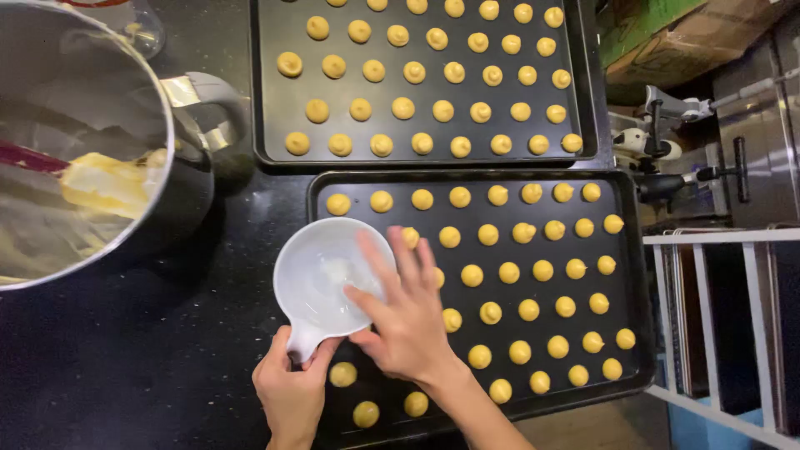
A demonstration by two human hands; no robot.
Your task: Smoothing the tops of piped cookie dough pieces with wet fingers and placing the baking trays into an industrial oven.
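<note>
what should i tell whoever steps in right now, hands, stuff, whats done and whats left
Left hand grips the handle of the white bowl, held over the near tray's left edge.
Right hand is open, fingers dipped over the bowl's rim; it holds nothing.
Both trays, near and far tray, are filled with rows of yellow dough mounds.
The mixing pot at left holds leftover batter.
Done: piping looks finished on both trays.
Left: which mounds have been touched with the wet fingers cannot be told.

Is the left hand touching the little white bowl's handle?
Touching. The head view shows the left hand with fingers wrapped around the short handle of the white bowl.
</note>
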